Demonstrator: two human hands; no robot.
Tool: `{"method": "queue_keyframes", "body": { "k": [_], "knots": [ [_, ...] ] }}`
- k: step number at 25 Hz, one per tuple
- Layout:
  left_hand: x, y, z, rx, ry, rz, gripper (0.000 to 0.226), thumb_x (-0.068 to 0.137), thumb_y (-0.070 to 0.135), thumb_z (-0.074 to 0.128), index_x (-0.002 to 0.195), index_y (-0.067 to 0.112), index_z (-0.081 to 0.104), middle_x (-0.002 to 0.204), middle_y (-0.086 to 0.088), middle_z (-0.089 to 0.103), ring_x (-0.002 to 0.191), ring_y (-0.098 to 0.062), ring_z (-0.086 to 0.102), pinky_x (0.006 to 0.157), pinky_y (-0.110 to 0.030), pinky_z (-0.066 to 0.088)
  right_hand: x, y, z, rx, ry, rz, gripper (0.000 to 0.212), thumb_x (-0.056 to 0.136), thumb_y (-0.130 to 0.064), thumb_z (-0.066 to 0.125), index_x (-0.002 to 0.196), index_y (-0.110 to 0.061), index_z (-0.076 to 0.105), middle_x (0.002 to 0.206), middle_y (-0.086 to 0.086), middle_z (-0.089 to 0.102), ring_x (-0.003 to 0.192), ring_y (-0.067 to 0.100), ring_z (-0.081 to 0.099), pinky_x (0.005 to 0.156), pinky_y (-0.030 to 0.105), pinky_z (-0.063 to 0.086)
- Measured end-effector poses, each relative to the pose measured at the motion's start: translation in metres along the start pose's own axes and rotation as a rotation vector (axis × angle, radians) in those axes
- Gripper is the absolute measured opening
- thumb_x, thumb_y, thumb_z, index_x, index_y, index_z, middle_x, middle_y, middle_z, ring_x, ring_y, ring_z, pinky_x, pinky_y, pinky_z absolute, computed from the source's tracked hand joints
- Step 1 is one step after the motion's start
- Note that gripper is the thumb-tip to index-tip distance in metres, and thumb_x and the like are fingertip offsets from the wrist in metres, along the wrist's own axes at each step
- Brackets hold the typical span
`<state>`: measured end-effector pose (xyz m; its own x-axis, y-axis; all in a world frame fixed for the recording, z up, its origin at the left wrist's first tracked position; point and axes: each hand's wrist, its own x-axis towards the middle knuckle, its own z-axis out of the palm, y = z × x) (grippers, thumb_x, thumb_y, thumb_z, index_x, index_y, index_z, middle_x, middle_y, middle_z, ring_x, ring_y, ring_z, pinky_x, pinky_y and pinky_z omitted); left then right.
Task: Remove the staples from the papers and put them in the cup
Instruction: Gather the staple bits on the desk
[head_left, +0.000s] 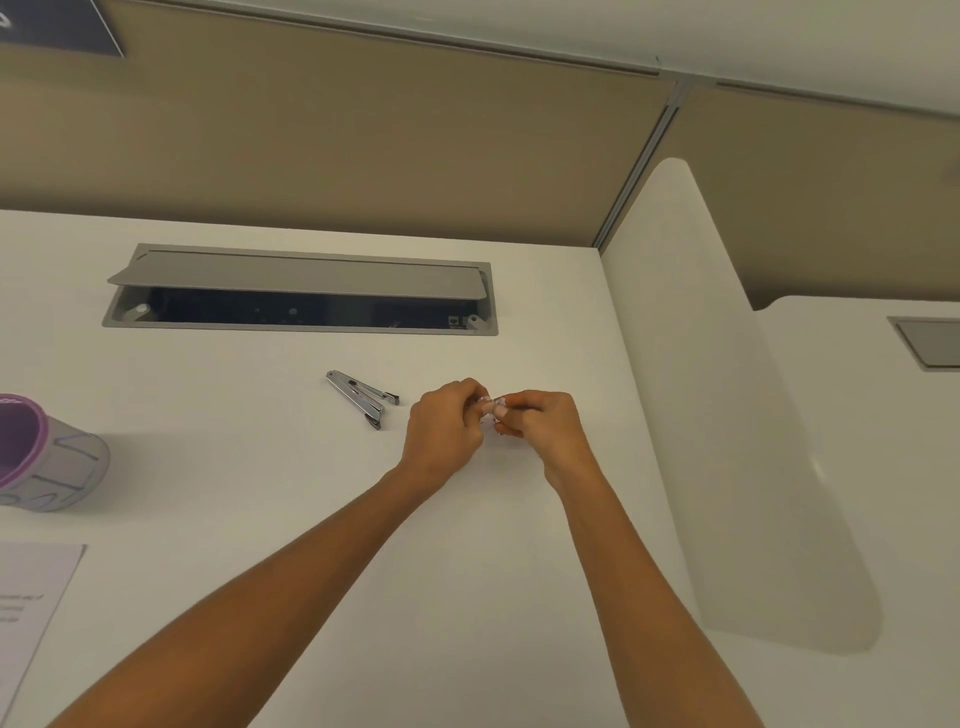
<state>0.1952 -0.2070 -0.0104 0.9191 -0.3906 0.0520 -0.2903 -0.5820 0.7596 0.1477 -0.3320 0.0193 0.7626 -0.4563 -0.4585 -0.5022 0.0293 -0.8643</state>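
My left hand (445, 425) and my right hand (540, 420) meet above the white desk (260, 441), fingertips pinched together on a tiny pale object (489, 408) that is too small to identify. A metal staple remover (363, 397) lies on the desk just left of my left hand. A grey cup with a purple rim (47, 457) lies tilted at the far left edge. A printed sheet of paper (31, 603) lies at the lower left, partly cut off by the frame.
An open grey cable hatch (298, 291) is set into the desk behind the staple remover. A white curved divider (727, 415) stands to the right. A tan partition wall (363, 145) closes the back.
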Motion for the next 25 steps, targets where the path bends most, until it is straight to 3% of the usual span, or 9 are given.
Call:
{"method": "queue_keyframes", "body": {
  "k": [3,5,7,11,18,25],
  "knots": [
    [-0.004,0.011,-0.006,-0.267,-0.035,-0.133,0.012,0.092,0.018,0.060,0.096,0.010,0.068,0.086,-0.004,0.070,0.079,-0.020,0.064,0.071,-0.032,0.054,-0.012,-0.005,-0.007,0.230,-0.085,0.034,0.014,0.085,0.002,0.066,0.097,0.001,0.072,0.100,0.015,0.072,0.085,0.022,0.070,0.080,0.026,0.057],
    [-0.005,0.022,-0.012,-0.482,-0.070,-0.232,0.014,0.093,0.017,0.059,0.099,0.008,0.068,0.084,-0.004,0.067,0.076,-0.019,0.062,0.064,-0.028,0.055,-0.016,-0.008,-0.011,0.373,-0.112,0.064,0.014,0.086,0.004,0.064,0.097,0.000,0.072,0.102,0.014,0.072,0.090,0.023,0.070,0.083,0.028,0.057],
    [-0.007,0.032,-0.018,-0.655,-0.099,-0.310,0.015,0.094,0.015,0.058,0.101,0.007,0.068,0.082,-0.004,0.066,0.073,-0.017,0.060,0.058,-0.022,0.055,-0.020,-0.011,-0.014,0.522,-0.130,0.091,0.014,0.087,0.005,0.061,0.096,0.001,0.072,0.097,0.012,0.074,0.088,0.021,0.070,0.078,0.025,0.057],
    [-0.008,0.042,-0.023,-0.933,-0.198,-0.426,0.016,0.096,0.017,0.055,0.096,0.010,0.069,0.083,-0.007,0.063,0.074,-0.016,0.056,0.061,-0.021,0.053,-0.029,-0.018,-0.016,0.728,-0.139,0.134,0.012,0.088,0.006,0.059,0.092,0.003,0.070,0.086,0.011,0.074,0.077,0.017,0.072,0.067,0.020,0.057],
    [-0.006,0.050,-0.040,-1.423,-0.273,-0.620,0.018,0.096,0.014,0.053,0.084,0.007,0.065,0.071,-0.004,0.063,0.064,-0.012,0.056,0.056,-0.019,0.052,-0.039,-0.031,-0.014,0.881,-0.153,0.131,0.011,0.090,0.005,0.057,0.095,0.004,0.067,0.083,0.012,0.071,0.070,0.017,0.072,0.063,0.022,0.059],
    [-0.021,0.045,-0.084,-1.629,-0.220,-0.599,0.016,0.096,0.016,0.053,0.091,0.005,0.064,0.074,-0.008,0.063,0.064,-0.013,0.058,0.057,-0.019,0.054,-0.065,-0.059,0.016,0.919,-0.225,0.117,0.012,0.089,0.000,0.058,0.095,0.002,0.068,0.084,0.013,0.072,0.070,0.019,0.072,0.063,0.025,0.060]
  ]
}}
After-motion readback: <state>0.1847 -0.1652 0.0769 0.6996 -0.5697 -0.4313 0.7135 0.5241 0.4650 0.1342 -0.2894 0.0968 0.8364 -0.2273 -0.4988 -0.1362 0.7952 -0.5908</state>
